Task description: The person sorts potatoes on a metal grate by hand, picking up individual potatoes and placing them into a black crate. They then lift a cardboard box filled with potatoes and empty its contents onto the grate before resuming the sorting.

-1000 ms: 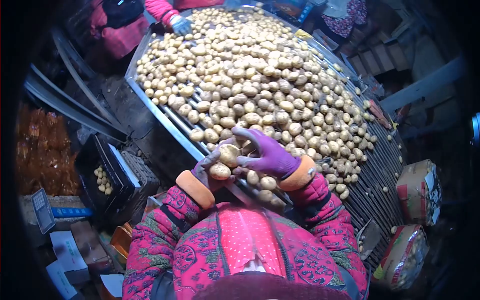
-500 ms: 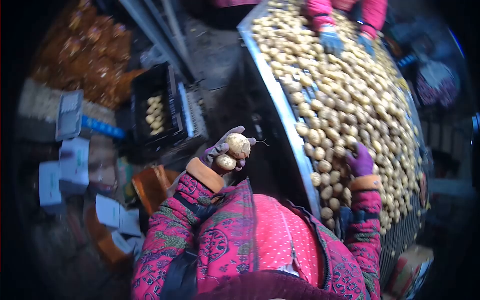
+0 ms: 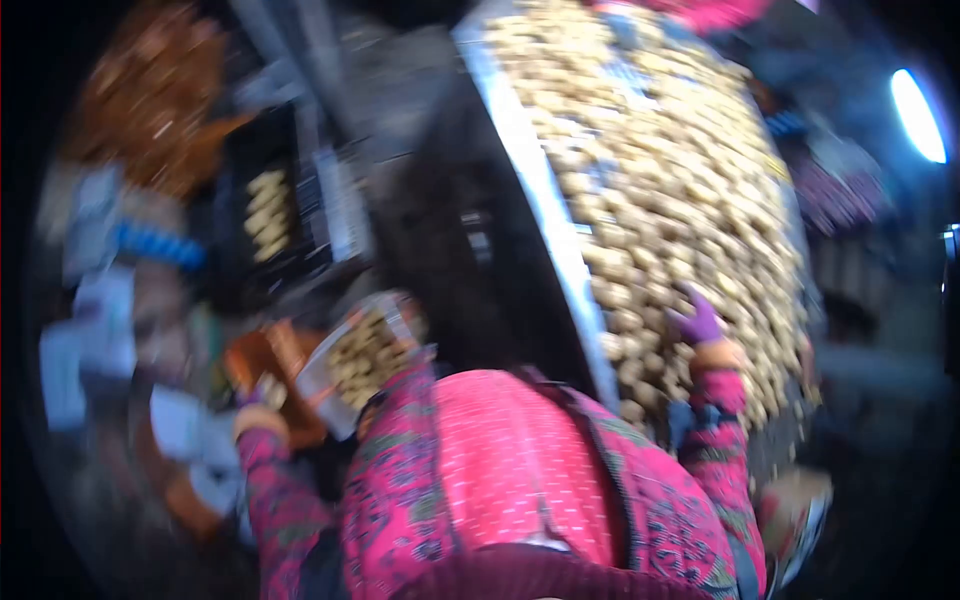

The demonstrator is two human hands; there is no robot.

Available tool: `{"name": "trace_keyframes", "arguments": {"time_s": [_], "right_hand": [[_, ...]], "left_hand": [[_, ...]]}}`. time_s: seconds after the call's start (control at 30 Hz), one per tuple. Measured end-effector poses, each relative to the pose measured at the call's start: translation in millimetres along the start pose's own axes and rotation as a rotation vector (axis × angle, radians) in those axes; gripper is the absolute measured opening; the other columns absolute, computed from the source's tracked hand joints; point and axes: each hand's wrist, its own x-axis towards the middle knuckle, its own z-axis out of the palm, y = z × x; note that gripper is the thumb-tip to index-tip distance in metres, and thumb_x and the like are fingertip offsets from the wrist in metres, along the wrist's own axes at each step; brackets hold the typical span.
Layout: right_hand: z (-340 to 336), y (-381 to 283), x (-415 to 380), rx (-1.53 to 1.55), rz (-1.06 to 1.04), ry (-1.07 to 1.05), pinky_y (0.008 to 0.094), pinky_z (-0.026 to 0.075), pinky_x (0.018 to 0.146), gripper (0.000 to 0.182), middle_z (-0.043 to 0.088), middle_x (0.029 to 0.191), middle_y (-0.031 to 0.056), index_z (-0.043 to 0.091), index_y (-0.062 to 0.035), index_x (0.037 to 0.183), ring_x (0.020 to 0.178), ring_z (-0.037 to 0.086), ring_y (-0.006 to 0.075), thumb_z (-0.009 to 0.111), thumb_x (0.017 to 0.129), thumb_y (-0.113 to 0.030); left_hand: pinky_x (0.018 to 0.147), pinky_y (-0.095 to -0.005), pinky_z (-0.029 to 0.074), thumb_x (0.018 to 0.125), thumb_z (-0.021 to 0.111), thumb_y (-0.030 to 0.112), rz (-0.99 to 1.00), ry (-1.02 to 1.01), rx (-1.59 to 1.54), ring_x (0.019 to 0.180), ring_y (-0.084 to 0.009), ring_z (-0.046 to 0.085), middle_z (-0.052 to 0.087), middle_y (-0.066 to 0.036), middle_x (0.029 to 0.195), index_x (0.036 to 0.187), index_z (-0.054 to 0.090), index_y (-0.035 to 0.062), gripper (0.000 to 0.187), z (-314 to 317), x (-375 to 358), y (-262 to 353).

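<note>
My left hand (image 3: 252, 402), in a purple glove, is stretched far to the left beside an orange container (image 3: 300, 405). Pale potatoes (image 3: 270, 390) show at its fingers, smeared by motion. Between that container and my jacket stands a white-edged box (image 3: 318, 378) with more potatoes inside. My right hand (image 3: 702, 325), gloved in purple too, lies on a broad heap of potatoes (image 3: 660, 190), thumb and fingers apart. The heap covers a sloping metal-edged table (image 3: 535, 185).
A black crate (image 3: 310, 215) with several potatoes stands at the left. White boxes (image 3: 65, 375) and a reddish-brown pile (image 3: 150, 100) are farther out. Another person's pink sleeve (image 3: 715, 12) reaches over the table's far end. A bright lamp (image 3: 917, 115) is at the right.
My left hand has swung from in front of my body down and left to the orange container. My right hand stays on the heap, its fingers more spread. The view has shifted and blurred.
</note>
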Motion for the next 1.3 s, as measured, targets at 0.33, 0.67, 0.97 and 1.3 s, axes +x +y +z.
{"name": "trace_keyframes", "arguments": {"time_s": [0.33,0.67,0.97,1.3], "right_hand": [[19,20,-120,-0.28,0.123,0.208,0.0434,0.048,0.093,0.053,0.061,0.123,0.0123,0.058,-0.0182,0.127,0.113,0.058,0.0329,0.069,0.078,-0.035],[4,-1,-47,-0.06,-0.105,0.327,0.0446,0.051,0.086,0.047,0.065,0.11,0.017,0.062,-0.0135,0.118,0.1,0.063,0.034,0.064,0.08,-0.042],[6,-11,-10,-0.091,0.016,0.121,0.0445,0.047,0.093,0.053,0.059,0.119,0.0185,0.059,-0.0119,0.12,0.109,0.058,0.0363,0.068,0.077,-0.041],[6,15,5,0.604,-0.074,-0.086,0.0341,0.055,0.073,0.047,0.069,0.096,0.0097,0.062,-0.0031,0.114,0.086,0.067,0.0199,0.074,0.076,-0.027]], "left_hand": [[0.106,-0.0364,0.039,0.093,0.056,0.01,0.695,-0.304,1.288,0.126,-0.0298,0.05,0.049,-0.019,0.138,0.142,0.037,-0.0022,0.054,408,112,-105],[0.095,-0.0388,0.048,0.078,0.07,0.011,1.014,-1.244,1.709,0.108,-0.0335,0.061,0.064,-0.018,0.113,0.121,0.06,0.0033,0.045,680,-31,-306],[0.097,-0.0323,0.047,0.09,0.061,0.005,0.275,-0.98,1.299,0.109,-0.0183,0.06,0.063,-0.011,0.12,0.128,0.055,-0.0025,0.039,666,-29,-330],[0.087,-0.0344,0.054,0.089,0.067,0.029,-0.146,-0.78,1.033,0.102,-0.0222,0.065,0.059,-0.017,0.127,0.14,0.04,0.0006,0.065,694,-26,-325]]}}
